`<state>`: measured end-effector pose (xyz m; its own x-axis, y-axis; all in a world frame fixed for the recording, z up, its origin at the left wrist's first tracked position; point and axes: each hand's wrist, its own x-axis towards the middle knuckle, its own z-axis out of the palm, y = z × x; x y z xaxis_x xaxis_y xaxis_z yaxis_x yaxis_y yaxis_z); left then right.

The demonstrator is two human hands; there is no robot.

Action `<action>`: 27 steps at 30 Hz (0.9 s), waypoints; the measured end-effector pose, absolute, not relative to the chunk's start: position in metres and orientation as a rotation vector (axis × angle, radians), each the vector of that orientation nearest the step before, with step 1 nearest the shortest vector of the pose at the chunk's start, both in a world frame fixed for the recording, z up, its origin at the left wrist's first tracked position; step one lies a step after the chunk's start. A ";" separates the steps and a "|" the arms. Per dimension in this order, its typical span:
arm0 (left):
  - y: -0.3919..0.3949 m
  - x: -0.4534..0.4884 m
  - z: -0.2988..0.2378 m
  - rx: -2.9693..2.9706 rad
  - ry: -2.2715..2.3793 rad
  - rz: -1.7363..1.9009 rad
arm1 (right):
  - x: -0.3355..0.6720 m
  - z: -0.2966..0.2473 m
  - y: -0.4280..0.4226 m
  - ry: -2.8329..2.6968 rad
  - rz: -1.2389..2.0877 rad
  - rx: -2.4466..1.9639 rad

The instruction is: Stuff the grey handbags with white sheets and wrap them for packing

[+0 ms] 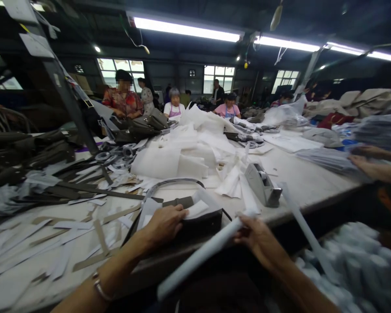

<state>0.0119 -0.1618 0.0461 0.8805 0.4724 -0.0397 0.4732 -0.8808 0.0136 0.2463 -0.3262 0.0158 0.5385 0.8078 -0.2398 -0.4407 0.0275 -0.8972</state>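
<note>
My left hand [165, 224] grips the near edge of a dark bag [210, 222], its fingers closed at the opening. White paper [197, 209] lines that opening, and a curved handle [179, 181] in a pale wrap arches behind it. Low on the right, my right hand [256, 237] pinches the upper end of a long white roll [198, 261]. The roll slants down to the left in front of the bag, over the table's front edge. What the left fingertips press inside the bag is partly hidden.
A grey tape dispenser [263, 186] stands right of the bag. Paper sheets [182, 154] pile up behind; strips [65, 226] litter the left. Several white rolls [355, 256] lie below right. Another person's hands [374, 163] hold plastic bags at right. People work across the table.
</note>
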 end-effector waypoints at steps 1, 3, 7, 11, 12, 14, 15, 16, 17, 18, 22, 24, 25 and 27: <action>-0.158 0.013 0.052 3.033 0.723 -0.078 | 0.223 0.003 -0.311 -0.317 1.115 -1.111; -0.153 0.016 0.060 3.046 0.696 -0.112 | 0.193 -0.019 -0.291 -0.193 1.194 -1.006; -0.162 0.024 0.055 3.068 0.784 -0.118 | 0.175 -0.042 -0.276 -0.073 1.126 -0.900; -0.188 0.023 0.003 3.120 0.970 0.022 | 0.169 -0.051 -0.276 -0.103 1.053 -0.903; -0.194 0.021 -0.013 3.184 1.018 0.196 | 0.169 -0.051 -0.278 -0.138 1.045 -0.927; -0.200 0.014 -0.040 3.285 1.004 0.537 | 0.178 -0.047 -0.282 -0.274 1.079 -1.027; -0.201 0.011 -0.050 3.317 0.986 0.677 | 0.189 -0.044 -0.286 -0.378 1.117 -1.116; -0.201 0.009 -0.056 3.339 0.959 0.781 | 0.204 -0.040 -0.290 -0.504 1.134 -1.238; -0.200 0.007 -0.059 3.355 0.934 0.853 | 0.223 -0.035 -0.296 -0.637 1.093 -1.393; -0.198 0.005 -0.061 3.368 0.906 0.909 | 0.245 -0.030 -0.303 -0.760 0.962 -1.572; -0.192 0.005 -0.057 3.358 0.816 1.064 | 0.345 -0.022 -0.342 -1.007 -0.279 -2.018; -0.192 0.005 -0.057 3.317 0.820 1.129 | 0.385 -0.031 -0.362 -0.995 -0.674 -2.126; -0.192 0.006 -0.058 3.305 0.820 1.139 | 0.401 -0.039 -0.371 -0.982 -0.724 -2.198; -0.193 0.006 -0.061 3.295 0.838 1.143 | 0.426 -0.054 -0.389 -0.977 -0.570 -2.351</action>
<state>0.0057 -0.1925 -0.0611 0.7030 0.2708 0.6576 0.5454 -0.7987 -0.2541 0.4263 -0.3893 -0.0541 0.6501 0.5172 0.5567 0.7391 -0.6004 -0.3053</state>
